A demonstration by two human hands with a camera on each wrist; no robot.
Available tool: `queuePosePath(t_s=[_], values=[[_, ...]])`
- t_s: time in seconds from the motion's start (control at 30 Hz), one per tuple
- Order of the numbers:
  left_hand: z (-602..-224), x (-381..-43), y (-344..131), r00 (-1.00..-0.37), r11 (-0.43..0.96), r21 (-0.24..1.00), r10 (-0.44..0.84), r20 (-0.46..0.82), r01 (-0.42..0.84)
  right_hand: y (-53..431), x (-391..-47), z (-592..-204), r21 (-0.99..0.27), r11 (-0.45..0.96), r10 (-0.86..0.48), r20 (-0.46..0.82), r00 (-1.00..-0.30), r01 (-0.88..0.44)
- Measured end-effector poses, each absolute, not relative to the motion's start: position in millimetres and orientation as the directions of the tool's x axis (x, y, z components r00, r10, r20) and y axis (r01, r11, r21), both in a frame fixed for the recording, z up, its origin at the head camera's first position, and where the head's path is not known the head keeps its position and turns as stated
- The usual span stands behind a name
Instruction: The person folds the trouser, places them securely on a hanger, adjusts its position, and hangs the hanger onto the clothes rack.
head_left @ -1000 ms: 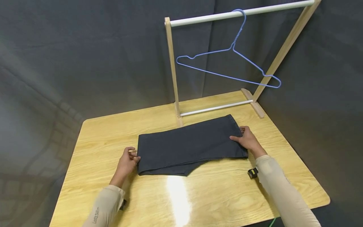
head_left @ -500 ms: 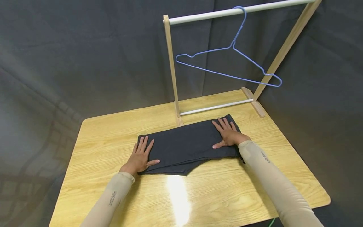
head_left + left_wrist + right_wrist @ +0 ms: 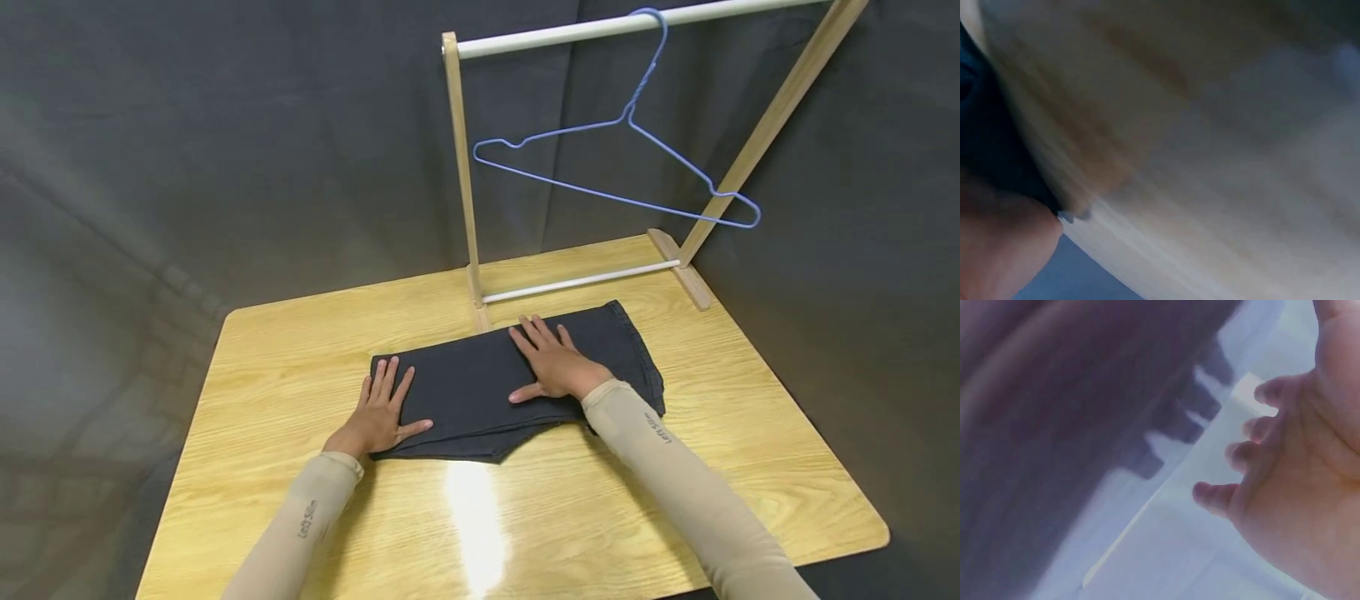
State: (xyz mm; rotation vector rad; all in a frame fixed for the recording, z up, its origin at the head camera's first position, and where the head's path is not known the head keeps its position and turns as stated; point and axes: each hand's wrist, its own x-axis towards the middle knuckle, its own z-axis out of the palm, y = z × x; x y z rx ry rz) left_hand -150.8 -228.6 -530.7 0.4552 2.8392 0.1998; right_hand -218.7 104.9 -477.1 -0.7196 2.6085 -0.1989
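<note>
Dark trousers [image 3: 472,379] lie folded into a long flat strip on the wooden table, with a pointed corner of the lower layer showing along the near side. My left hand [image 3: 375,412] rests on their left end, fingers straight and spread. Near the middle of the cloth, my right hand [image 3: 555,367] lies with spread fingers, its sleeve crossing the near edge. In the left wrist view, part of the left hand [image 3: 1007,250] shows beside dark cloth [image 3: 991,131], blurred. The right wrist view has the palm of the right hand [image 3: 1297,462], fingers extended.
Behind the trousers stands a rack with wooden posts [image 3: 463,175] and a white top rail [image 3: 555,37]. A blue wire hanger [image 3: 600,196] hangs from the rail. The tabletop [image 3: 300,325] ends at a dark curtain [image 3: 300,150] along the back.
Both hands have gone from the trousers' two ends to lying flat on top. Since half a second ago, my right hand has slid left, uncovering the right end. My left hand has stayed put.
</note>
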Motion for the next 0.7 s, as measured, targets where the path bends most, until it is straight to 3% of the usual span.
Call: queuePosePath(t_s=[0.2, 0.37, 0.5, 0.7], values=[[-542, -150, -231, -0.923, 0.928, 0.134, 0.363, -0.129, 0.347, 58, -211, -500, -0.227, 0.837, -0.544, -0.447, -0.71, -0.499], [-548, -151, -226, -0.847, 0.838, 0.15, 0.531, -0.009, 0.524, 60, -210, -507, -0.195, 0.852, -0.518, -0.454, -0.725, -0.486], [-550, -152, -227, -0.831, 0.813, 0.215, 0.555, -0.011, 0.541, 59, -208, -505, -0.236, 0.857, -0.515, -0.432, -0.74, -0.458], [-554, -153, -228, -0.832, 0.817, 0.214, 0.554, -0.034, 0.535, 69, -207, -505, -0.264, 0.86, -0.51, -0.409, -0.757, -0.437]])
